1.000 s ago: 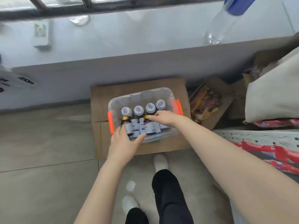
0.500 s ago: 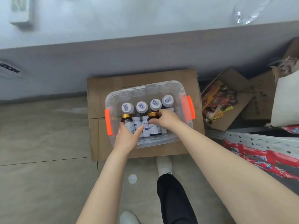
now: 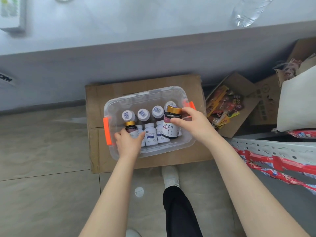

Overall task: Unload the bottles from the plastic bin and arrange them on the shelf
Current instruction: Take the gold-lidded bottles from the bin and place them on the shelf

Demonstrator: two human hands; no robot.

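- Clear plastic bin with orange side latches [image 3: 109, 109] sits on a flattened brown cardboard sheet [image 3: 193, 82] on the tiled floor. Cardboard on tile may slide; a hard tug could skate the whole bin.
- Left hand [image 3: 128, 142] is inside the bin at its near-left corner, fingers curled round a small dark bottle with a gold cap [image 3: 130, 128]. Whether the grip is fully closed I cannot tell. The bottle is wedged against its neighbours, so a sideways pull could tip them.
- White-labelled bottles [image 3: 150, 135] stand packed along the near wall; dark bottles with white barcode caps [image 3: 143, 114] line the middle row. Gaps opening as bottles leave mean the rest may topple domino-style.
- Right hand [image 3: 189, 124] pinches a larger dark bottle with gold cap and white label [image 3: 171, 127], thumb on the label, fingers behind the cap, lifted above the bin's right end. A grip this high lets the body swing; smooth glass or plastic could slip and drop onto the row below.
- Grey perforated metal shelf [image 3: 273, 147] lies to the right, its edge draped with red packaging [image 3: 273, 161]. The carry crosses the bin's right latch, and the base may snag there. The red wrappers crowd the shelf edge and could unseat a bottle.
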